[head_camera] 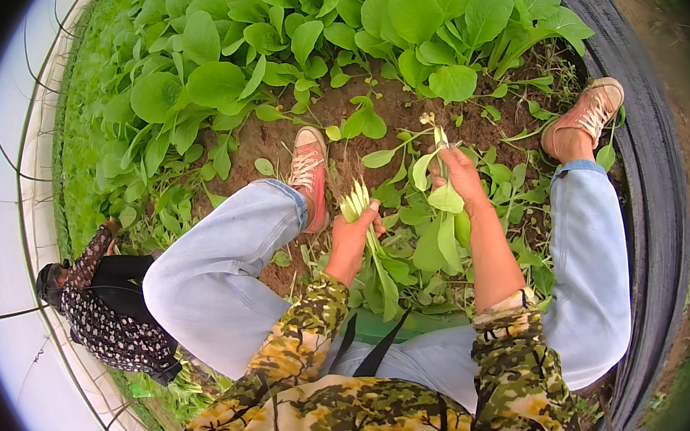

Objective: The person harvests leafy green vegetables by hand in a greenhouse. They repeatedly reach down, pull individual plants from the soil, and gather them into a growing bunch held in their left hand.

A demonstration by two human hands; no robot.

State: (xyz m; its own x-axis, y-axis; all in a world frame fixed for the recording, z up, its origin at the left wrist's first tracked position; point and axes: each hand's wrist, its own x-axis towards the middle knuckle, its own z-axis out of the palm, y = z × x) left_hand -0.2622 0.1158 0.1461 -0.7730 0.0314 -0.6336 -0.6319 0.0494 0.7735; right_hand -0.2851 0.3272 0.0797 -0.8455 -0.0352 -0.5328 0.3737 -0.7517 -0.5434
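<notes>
My left hand (352,238) is closed around a bunch of leafy green stalks (354,202), their pale cut ends and some thin roots up and the leaves hanging below. To its right, my right hand (457,175) grips a leafy green plant (440,140) by its pale stem. The base of that plant points up, and its broad leaves droop beneath the fingers. Loose leaves and stalks (420,280) lie on the ground under both hands. Bare brown soil (338,104) shows between them and the standing leafy greens (264,24).
Another person (114,311) bends over the greens at the left, beside the white plastic greenhouse wall (3,230). My pink canvas shoes (308,171) stand on the soil, one on each side. Black plastic sheeting (657,185) edges the bed at the right. Something green (434,329) shows between my legs.
</notes>
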